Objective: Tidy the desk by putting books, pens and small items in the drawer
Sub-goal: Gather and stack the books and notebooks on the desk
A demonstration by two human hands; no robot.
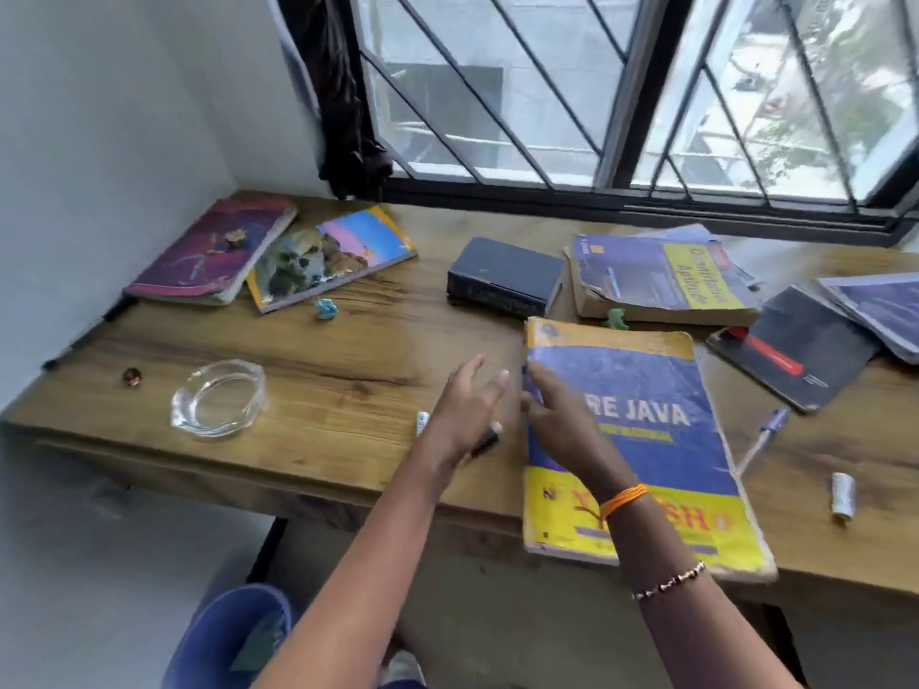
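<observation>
A big blue-and-yellow Java book (641,440) lies on the wooden desk (323,360), its near end hanging over the front edge. My right hand (552,415) rests on the book's left edge, fingers fairly straight. My left hand (467,410) hovers just left of it with fingers spread, above a dark pen-like item (485,445) and a small white item (422,423). Other books lie around: a purple one (209,251), a colourful one (328,258), a small dark one (505,278), an aptitude book (661,281), a black notebook (795,348). A pen (761,440) lies to the right.
A glass ashtray (216,397) sits at front left, with a small dark ball (132,375) beside it. A blue crumpled bit (325,309), a green figure (615,318) and a white roll (843,492) lie on the desk. A barred window (547,92) runs behind.
</observation>
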